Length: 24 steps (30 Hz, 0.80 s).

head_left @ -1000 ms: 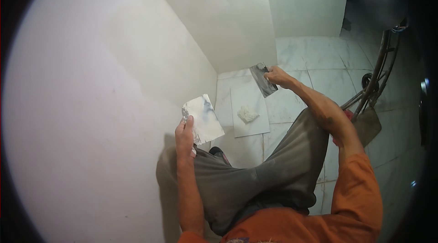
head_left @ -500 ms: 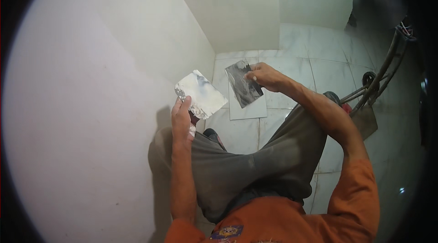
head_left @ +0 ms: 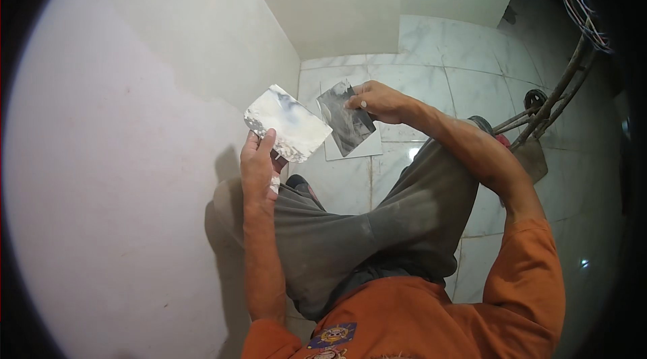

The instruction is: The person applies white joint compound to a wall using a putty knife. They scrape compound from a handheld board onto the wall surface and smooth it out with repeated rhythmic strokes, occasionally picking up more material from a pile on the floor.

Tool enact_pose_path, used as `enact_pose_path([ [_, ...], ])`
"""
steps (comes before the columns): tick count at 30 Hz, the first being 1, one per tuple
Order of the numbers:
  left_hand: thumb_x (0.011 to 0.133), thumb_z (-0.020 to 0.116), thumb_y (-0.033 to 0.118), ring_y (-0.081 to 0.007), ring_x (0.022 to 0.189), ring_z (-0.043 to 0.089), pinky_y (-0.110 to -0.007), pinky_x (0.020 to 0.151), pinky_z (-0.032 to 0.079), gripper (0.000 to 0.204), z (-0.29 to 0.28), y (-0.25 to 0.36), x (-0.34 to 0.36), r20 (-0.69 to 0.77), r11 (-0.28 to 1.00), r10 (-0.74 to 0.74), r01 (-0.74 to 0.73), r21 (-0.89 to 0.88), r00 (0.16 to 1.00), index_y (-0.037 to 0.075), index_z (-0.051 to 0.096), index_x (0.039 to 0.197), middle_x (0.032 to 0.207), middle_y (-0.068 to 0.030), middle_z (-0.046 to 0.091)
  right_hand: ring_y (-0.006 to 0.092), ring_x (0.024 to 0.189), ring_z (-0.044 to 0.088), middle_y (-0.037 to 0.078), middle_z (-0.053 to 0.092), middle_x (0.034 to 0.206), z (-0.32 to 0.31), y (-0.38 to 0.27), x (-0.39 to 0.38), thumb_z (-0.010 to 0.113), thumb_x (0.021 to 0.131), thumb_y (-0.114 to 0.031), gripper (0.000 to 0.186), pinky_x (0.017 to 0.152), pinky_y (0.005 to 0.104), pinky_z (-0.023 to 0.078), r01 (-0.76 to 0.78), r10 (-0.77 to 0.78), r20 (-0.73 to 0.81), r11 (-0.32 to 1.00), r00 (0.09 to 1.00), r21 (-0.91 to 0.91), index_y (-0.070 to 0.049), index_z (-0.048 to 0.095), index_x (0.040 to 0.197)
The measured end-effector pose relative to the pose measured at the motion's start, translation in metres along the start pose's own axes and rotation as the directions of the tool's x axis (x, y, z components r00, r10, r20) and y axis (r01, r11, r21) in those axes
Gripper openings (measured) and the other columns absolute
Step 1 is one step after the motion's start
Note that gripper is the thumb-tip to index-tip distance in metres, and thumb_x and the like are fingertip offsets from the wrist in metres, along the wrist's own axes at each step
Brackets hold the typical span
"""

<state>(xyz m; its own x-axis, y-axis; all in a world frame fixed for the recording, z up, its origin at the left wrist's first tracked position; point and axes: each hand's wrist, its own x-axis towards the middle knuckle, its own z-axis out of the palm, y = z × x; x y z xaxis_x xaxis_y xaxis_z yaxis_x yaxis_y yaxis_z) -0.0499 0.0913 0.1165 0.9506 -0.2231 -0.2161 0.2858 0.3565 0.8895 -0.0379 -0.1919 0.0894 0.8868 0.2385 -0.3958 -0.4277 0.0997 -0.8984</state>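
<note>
My left hand is closed round the dark handle of a putty knife, low at the left by the wall. Its wide blade, the putty knife, is coated in smooth white putty with crumbly grey edges. In my right hand is a thin, dark grey rectangular scraper plate, pinched at its upper right side and smeared with pale residue. The plate hangs tilted just right of the putty knife, their edges close together; whether they touch I cannot tell. A white blob sits on a right finger, and white putty marks my left wrist.
A pale wall with a visible coating edge rises close on my left. Below the scraper plate a flat white square lies on the marbled floor tiles. At right stands a metal frame with loose wires above it.
The whole view has shifted, so things sit slightly higher and further left. The scraper plate has come a little toward me, relative to the floor. Both hands keep their holds.
</note>
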Motion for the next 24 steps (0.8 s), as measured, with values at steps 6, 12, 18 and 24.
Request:
enact_pose_path([
  [6, 0.098, 0.054, 0.011, -0.0279, 0.114, 0.062, -0.041, 0.096, 0.053, 0.041, -0.013, -0.014, 0.006, -0.032, 0.997, 0.007, -0.010, -0.078, 0.999, -0.005, 0.043, 0.135, 0.127, -0.0172, 0.058, 0.0249, 0.087, 0.066, 0.016, 0.064, 0.098, -0.015, 0.014, 0.015, 0.065, 0.084, -0.004, 0.027, 0.070, 0.0379, 0.055, 0.004, 0.000, -0.117, 0.999, 0.993, 0.040, 0.013, 0.061, 0.104],
  [12, 0.097, 0.058, 0.019, -0.0241, 0.109, 0.065, -0.036, 0.093, 0.054, 0.040, -0.034, -0.027, 0.018, -0.136, 0.990, 0.019, -0.037, -0.133, 0.991, -0.002, 0.051, 0.130, 0.121, -0.0126, 0.063, 0.0197, 0.079, 0.065, 0.008, 0.063, 0.091, -0.060, -0.009, 0.008, 0.069, 0.086, -0.008, 0.019, 0.071, 0.0375, 0.059, 0.280, -0.207, -0.285, 0.927, 0.936, 0.248, 0.003, 0.062, 0.102],
  [18, 0.092, 0.065, 0.028, -0.0129, 0.084, 0.067, -0.027, 0.068, 0.055, 0.033, -0.034, -0.024, 0.025, -0.152, 0.985, 0.058, -0.082, -0.153, 0.987, 0.006, 0.061, 0.116, 0.103, -0.0020, 0.067, 0.0107, 0.077, 0.061, 0.001, 0.063, 0.093, -0.109, -0.021, -0.036, 0.069, 0.092, -0.016, 0.025, 0.070, 0.0284, 0.054, 0.481, -0.464, -0.329, 0.876, 0.823, -0.032, 0.000, 0.062, 0.110],
  [24, 0.092, 0.067, 0.027, -0.0151, 0.097, 0.066, -0.031, 0.081, 0.055, 0.043, -0.047, 0.011, 0.053, -0.079, 0.988, 0.139, -0.144, -0.064, 0.987, 0.003, 0.057, 0.126, 0.112, -0.0048, 0.065, 0.0240, 0.067, 0.059, 0.015, 0.065, 0.079, -0.163, 0.057, 0.020, 0.056, 0.094, -0.016, 0.022, 0.067, 0.0376, 0.048, 0.102, -0.622, -0.268, 0.493, 0.736, -0.864, 0.000, 0.066, 0.106],
])
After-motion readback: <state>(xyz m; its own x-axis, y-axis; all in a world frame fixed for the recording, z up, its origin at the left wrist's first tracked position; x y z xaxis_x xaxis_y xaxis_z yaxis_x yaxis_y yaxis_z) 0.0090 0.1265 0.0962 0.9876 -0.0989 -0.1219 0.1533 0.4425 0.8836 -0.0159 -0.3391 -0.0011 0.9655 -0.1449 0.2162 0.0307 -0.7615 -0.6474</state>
